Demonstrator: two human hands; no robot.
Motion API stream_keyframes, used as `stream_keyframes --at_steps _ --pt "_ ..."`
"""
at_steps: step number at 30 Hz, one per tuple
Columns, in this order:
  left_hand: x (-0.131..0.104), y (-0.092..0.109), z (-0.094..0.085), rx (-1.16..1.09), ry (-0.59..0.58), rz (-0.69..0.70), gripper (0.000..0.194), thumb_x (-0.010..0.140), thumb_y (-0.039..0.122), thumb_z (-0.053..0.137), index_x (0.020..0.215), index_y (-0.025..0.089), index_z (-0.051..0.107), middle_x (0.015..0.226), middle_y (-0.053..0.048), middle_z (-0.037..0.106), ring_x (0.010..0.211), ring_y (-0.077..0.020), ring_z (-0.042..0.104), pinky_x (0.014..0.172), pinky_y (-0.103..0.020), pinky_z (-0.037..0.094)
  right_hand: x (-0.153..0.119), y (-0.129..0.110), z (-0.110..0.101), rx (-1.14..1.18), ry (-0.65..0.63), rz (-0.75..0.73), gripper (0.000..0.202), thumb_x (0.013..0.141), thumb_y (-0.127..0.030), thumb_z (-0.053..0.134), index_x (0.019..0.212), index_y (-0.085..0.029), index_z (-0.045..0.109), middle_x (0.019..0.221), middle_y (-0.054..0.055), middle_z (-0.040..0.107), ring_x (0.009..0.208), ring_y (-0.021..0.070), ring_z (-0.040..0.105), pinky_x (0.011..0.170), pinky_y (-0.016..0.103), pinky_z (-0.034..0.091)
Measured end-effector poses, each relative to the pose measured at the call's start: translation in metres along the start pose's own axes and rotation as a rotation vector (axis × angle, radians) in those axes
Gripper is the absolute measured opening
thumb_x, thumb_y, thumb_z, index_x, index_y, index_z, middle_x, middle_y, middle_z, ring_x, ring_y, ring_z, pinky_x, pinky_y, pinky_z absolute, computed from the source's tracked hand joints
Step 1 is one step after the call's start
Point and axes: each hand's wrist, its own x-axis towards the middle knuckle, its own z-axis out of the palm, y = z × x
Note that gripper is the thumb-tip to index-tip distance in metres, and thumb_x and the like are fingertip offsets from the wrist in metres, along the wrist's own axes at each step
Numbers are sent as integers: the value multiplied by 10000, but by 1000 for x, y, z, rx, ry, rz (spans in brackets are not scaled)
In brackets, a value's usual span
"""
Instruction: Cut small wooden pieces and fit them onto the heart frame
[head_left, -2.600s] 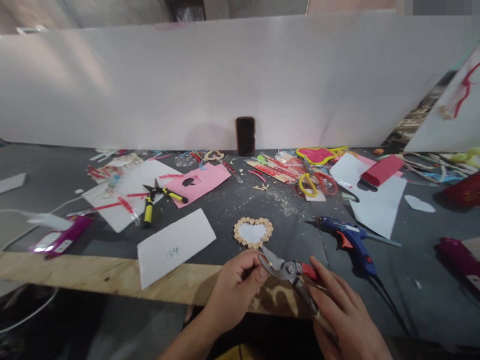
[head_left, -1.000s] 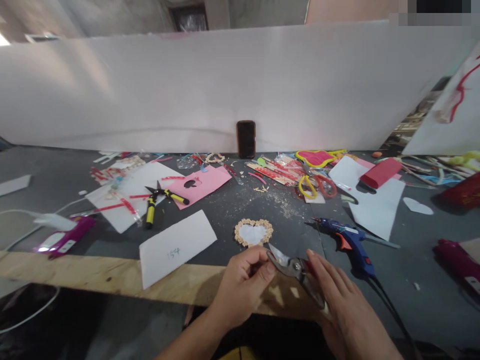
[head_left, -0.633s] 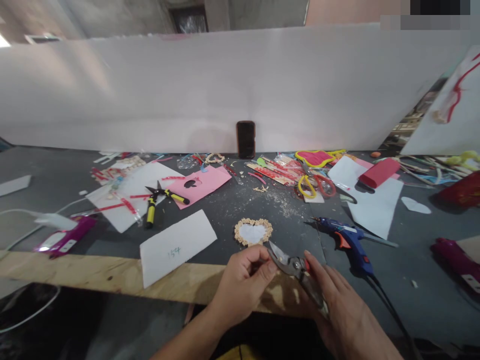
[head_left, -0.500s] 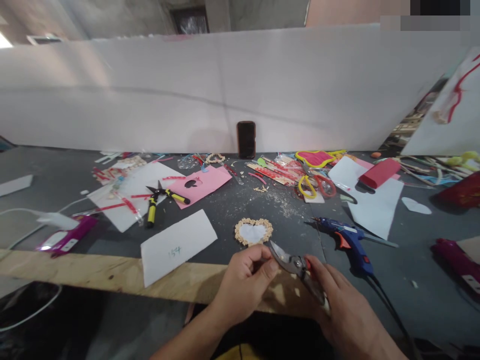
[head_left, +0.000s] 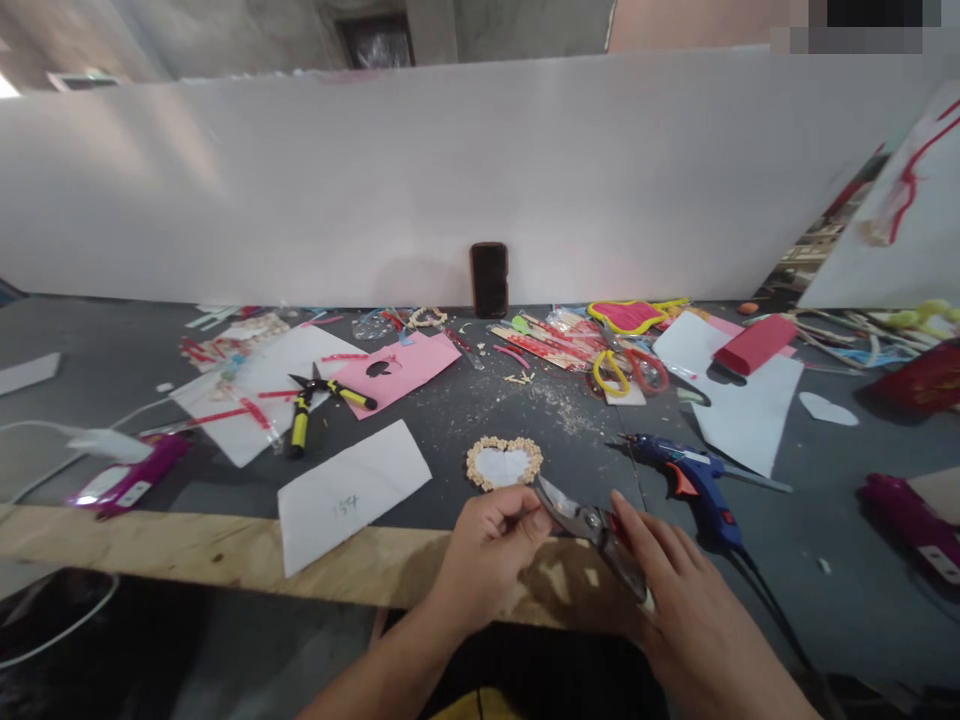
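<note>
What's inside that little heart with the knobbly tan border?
Inside the border is a white, paper-like panel. The left hand hides part of the border's bottom edge, and whatever lies beneath the panel can't be seen.

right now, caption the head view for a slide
Right hand holding pruning shears up to the left hand, beige-rimmed white heart and blue glue gun beyond.

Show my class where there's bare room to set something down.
Two patches: between the heart and the glue gun, and between the glue gun and the purple object, bar a white scrap. Crowded: around the scissors and striped sticks, toward the back.
</note>
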Motion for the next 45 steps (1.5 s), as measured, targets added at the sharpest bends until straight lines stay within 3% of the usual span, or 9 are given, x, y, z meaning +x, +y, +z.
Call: stream_keyframes --at_steps 5,10,14,17,24,28,34,40,45 --pt "2 3 -8 -233 -155 -184 443 674 541 712 663 117 585 493 60 418 381 -10 184 390 -199 98 1 0 -2 1 8 -21 1007 596 5 393 1486 -262 6 1214 88 585 1017 235 599 789 365 559" --pt "4 11 -12 -237 -241 -204 411 689 508 718 707 107 627 465 65 409 362 -10 191 372 -192 91 0 -1 -1 57 8 -51 971 579 19 372 1475 -248 112 1062 67 637 899 190 635 767 318 558" --pt "5 8 -8 -166 -188 -151 390 746 500 658 708 115 608 494 66 385 392 -22 208 385 -188 123 -1 6 3 85 -50 -23 847 587 -1 385 1405 -211 307 995 72 644 841 182 646 747 300 556" --pt "5 4 -4 8 -94 -84 325 771 446 629 774 122 610 501 71 361 429 -48 273 412 -177 202 -1 10 3 61 -67 5 810 590 -28 401 1381 -196 349 1018 87 644 853 201 646 730 316 558" --pt "3 4 2 229 68 176 200 818 301 560 744 136 646 636 11 516 584 -101 435 553 -199 334 -1 2 -4 4 -1 2 973 609 -27 384 1484 -253 24 1077 84 637 914 223 642 695 324 562" --pt "4 1 0 34 -24 30 279 793 393 617 726 122 638 538 48 414 483 -63 319 473 -187 252 -2 -1 -6 3 -19 -2 1029 576 -31 392 1481 -273 -36 1112 83 624 937 229 636 700 342 564" --pt "8 5 -4 -291 -181 -202 392 653 466 753 694 104 609 534 54 435 388 -4 216 398 -188 141 -5 1 -4 56 -52 2 938 622 -12 373 1474 -271 80 1052 77 629 901 210 635 738 346 550" --pt "8 4 0 -179 -107 -176 391 695 482 698 704 104 602 554 44 457 406 -13 231 400 -186 151 -5 6 3 26 -77 14 777 628 -38 390 1383 -213 334 937 75 655 779 200 651 659 309 541" --pt "6 -1 1 67 -56 -38 258 786 373 597 810 117 624 566 47 444 472 -57 356 451 -172 293 -3 4 0 -38 -72 54 752 656 -69 425 1388 -210 323 1013 93 653 835 223 645 676 342 546"
